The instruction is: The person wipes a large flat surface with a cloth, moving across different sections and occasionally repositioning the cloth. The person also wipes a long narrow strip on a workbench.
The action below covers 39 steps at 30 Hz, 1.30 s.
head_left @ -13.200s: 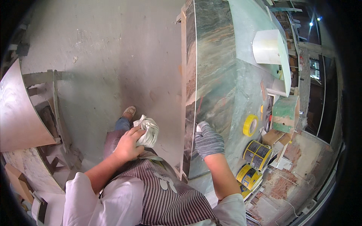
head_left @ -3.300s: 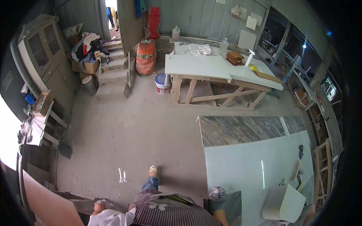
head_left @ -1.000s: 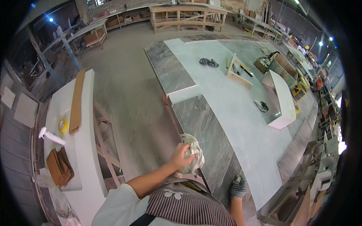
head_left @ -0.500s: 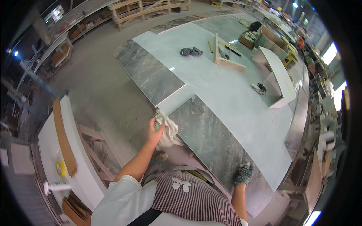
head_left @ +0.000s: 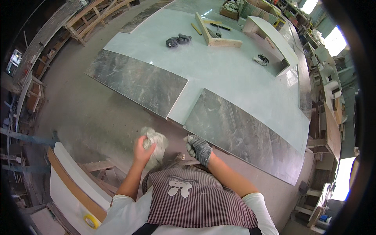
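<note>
My bare left hand grips a crumpled white cloth, which hangs over the floor in front of my apron. On my right hand is a grey knitted glove with pale fingertips. Its fingers are curled in, close to the near edge of a dark marbled panel; whatever they may hold is hidden. A second dark marbled panel lies farther left, with a pale strip between the two. Both lie along the near edge of a large pale, glossy tabletop.
On the tabletop are a dark crumpled cloth, a wooden L-shaped frame, a curved white piece and a small black-and-white bundle. At the lower left stands a white panel with a yellow tape roll.
My right hand has left the dark panel's surface and come left, in front of my body. The left hand has drawn the white cloth back from the panel's corner. My view has turned.
</note>
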Each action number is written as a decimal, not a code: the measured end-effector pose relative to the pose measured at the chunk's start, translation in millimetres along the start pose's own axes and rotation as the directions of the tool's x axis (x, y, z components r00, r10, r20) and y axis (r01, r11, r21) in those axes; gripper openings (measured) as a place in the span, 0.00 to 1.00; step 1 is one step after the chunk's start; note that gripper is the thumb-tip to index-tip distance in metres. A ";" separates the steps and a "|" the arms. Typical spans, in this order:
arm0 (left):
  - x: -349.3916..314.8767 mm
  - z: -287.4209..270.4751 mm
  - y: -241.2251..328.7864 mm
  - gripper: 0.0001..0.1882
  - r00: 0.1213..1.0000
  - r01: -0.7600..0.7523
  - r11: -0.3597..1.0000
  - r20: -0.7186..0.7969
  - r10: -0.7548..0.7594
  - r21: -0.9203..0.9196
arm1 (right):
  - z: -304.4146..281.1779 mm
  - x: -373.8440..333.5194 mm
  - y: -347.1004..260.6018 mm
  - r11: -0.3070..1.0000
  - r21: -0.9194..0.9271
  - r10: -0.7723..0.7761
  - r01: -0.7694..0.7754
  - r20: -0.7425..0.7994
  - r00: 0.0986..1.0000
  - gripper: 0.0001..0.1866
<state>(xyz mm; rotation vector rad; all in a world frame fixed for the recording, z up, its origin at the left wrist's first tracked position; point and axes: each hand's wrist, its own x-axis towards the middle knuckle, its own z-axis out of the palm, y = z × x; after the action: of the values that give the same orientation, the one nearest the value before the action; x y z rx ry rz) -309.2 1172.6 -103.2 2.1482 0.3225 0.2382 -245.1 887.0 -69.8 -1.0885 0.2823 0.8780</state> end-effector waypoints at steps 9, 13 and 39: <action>154.5 2.3 207.0 0.22 0.562 -0.814 0.545 0.037 0.826 0.200 | 42.3 12.9 -4.0 0.956 0.290 -0.018 0.051 -0.116 0.993 0.12; 180.4 96.5 221.7 0.22 0.423 -0.906 0.414 0.268 0.866 0.094 | 53.0 12.2 -14.0 0.947 0.321 0.031 0.019 -0.152 0.988 0.11; 168.5 150.4 178.9 0.27 0.331 -0.937 0.340 0.493 0.805 0.074 | 44.2 -7.9 -21.5 0.814 0.581 0.144 0.017 -0.231 0.962 0.07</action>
<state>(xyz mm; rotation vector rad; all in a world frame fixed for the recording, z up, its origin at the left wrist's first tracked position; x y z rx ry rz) -81.1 1012.2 -30.8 2.4405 -1.2478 0.3970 -243.4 917.5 -30.4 -0.6161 0.7667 0.6342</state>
